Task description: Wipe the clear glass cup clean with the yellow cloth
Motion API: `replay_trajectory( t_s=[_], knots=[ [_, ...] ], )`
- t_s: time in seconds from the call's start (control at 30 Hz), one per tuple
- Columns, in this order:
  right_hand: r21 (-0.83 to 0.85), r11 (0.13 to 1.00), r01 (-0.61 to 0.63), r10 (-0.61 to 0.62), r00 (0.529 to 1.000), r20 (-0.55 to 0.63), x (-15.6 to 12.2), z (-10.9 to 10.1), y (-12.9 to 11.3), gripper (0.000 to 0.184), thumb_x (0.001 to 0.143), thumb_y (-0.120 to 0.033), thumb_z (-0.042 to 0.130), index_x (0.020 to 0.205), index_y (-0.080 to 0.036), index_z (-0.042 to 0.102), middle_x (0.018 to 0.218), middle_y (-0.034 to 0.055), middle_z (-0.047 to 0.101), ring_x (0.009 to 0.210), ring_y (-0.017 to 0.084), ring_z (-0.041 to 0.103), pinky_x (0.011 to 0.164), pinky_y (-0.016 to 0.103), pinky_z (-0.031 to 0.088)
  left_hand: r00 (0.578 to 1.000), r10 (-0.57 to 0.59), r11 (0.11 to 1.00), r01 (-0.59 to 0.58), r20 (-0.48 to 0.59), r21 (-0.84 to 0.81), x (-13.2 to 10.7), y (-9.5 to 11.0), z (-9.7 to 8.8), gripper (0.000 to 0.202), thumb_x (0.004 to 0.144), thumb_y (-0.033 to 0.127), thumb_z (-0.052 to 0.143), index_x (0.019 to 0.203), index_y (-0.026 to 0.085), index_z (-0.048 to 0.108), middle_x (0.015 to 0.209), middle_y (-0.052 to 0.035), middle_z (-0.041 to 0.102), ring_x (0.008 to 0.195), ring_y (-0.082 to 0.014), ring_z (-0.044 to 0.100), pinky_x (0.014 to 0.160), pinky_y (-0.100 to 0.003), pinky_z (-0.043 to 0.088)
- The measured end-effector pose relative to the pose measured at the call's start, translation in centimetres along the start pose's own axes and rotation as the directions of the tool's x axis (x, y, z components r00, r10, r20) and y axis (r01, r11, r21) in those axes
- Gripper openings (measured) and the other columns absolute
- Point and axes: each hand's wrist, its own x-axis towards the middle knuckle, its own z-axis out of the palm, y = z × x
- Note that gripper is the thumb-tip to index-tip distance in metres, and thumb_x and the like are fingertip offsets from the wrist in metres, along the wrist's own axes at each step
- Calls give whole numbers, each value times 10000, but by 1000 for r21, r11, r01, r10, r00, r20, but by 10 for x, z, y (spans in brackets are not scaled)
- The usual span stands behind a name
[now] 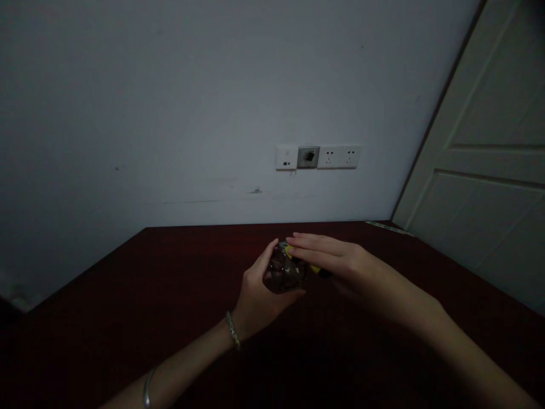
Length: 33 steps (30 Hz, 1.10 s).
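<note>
Over mid surface (170, 284), just above it, both hands meet. Left hand (259, 295) is curled round a small dark round object (286, 275), thumb on the near side, fingers over the top. Right hand (336, 258) lies flat across it from the right, fingers straight, a yellow piece (314, 268) showing under them; can't tell whether it grips that piece. Too dim to identify the object. Bracelet (233, 329) on left wrist. Sockets (317, 157) on the wall behind, door (489, 170) at right.
</note>
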Motion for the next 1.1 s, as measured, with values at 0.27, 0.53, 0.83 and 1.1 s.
replay_trajectory(
  t_s=[0.27,0.53,0.83,1.1],
  knots=[
    [36,999,11,-16,991,131,2,8,-14,682,733,120,437,1318,-226,488,1397,46,475,1302,155,411,1104,333,338,995,-97,992,94,-30,-83,3,2,3,821,622,250,790,1334,131,399,1177,-151,640,1014,-261,655,869,-392,565],
    [-20,1000,10,-10,1000,12,0,1,-1,574,788,54,463,1295,-209,516,1351,88,519,1260,196,470,1053,393,411,998,57,996,-59,27,68,-2,-2,5,897,570,258,835,1344,154,396,1302,-165,549,1181,-297,545,1028,-463,442],
    [44,999,10,-19,978,210,5,1,-15,748,640,157,406,1288,-198,522,1396,41,475,1307,146,401,1111,312,314,999,-46,999,46,-8,2,5,-3,2,833,629,285,792,1345,130,396,1167,-149,644,1016,-259,651,885,-389,555],
    [-50,999,-18,18,1000,-12,-2,7,0,617,774,71,465,1321,-214,484,1326,79,547,1250,192,481,1057,404,407,992,104,989,-111,70,102,0,2,4,872,586,270,820,1343,158,402,1300,-156,552,1178,-289,549,1027,-455,448]
  ],
)
